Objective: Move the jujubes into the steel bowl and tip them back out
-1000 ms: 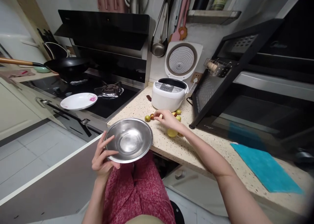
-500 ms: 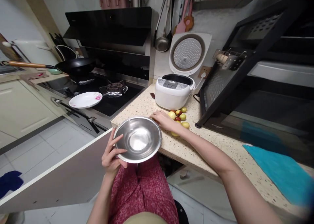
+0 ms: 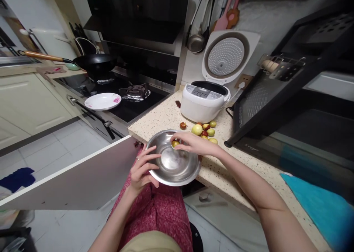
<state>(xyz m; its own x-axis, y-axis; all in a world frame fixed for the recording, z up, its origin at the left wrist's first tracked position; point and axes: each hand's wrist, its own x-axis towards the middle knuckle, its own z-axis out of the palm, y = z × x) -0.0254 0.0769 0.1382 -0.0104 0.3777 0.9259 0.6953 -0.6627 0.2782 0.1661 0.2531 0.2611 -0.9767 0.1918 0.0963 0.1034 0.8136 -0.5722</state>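
Observation:
My left hand (image 3: 142,169) grips the near rim of a steel bowl (image 3: 168,169) held over my lap at the counter's edge. Over the bowl's far side, my right hand (image 3: 190,143) pinches a small yellow-green jujube (image 3: 175,143). Several more jujubes (image 3: 203,129), green, yellow and red, lie on the speckled counter (image 3: 166,115) just behind the bowl, in front of a white rice cooker (image 3: 204,101) with its lid up.
A gas hob with a white plate (image 3: 102,101) and a black wok (image 3: 95,63) is at the left. A black oven (image 3: 290,108) with a raised door stands at the right, a teal cloth (image 3: 323,204) beyond it. An open white cabinet door (image 3: 72,178) juts out below.
My right hand left the pile on the counter and came over the bowl with one jujube. The bowl moved right, closer to the counter edge.

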